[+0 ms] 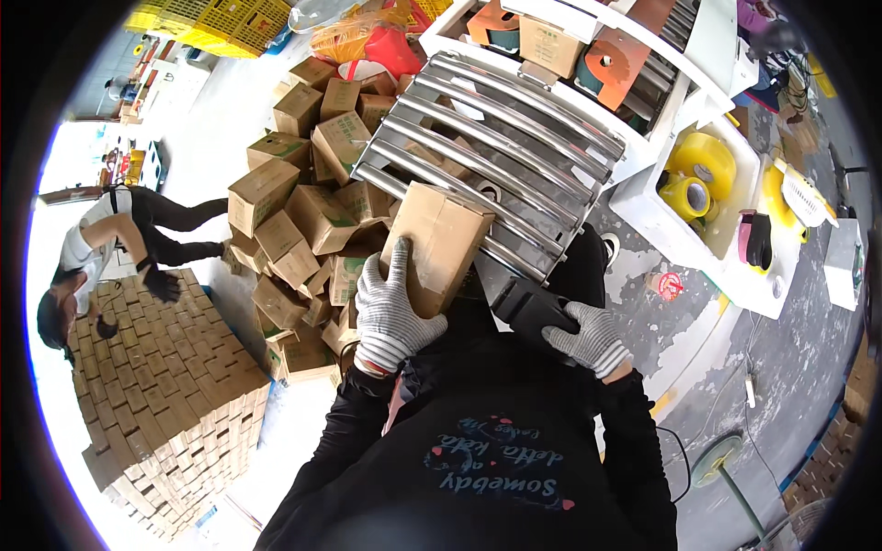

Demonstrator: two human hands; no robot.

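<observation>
Left hand [390, 312] in a grey glove grips a brown carton [439, 243] w/ fingers closed on its left side, at the near end of the steel roller conveyor [496, 151]. Right hand [593, 338] fingers are closed around a black scanner-like device [531, 308], just right of the carton. More cartons lie in a heap [303, 193] on the floor to the left

Matt cardboard box [439, 243]; shiny steel rollers [501, 147]; knitted cloth gloves; glossy yellow tape rolls [700, 170].

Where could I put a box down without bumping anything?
Bare white floor lies between the heap of brown cardboard boxes and the stacked pallet. Grey floor right of the white tray is free. The heap is crowded.
</observation>
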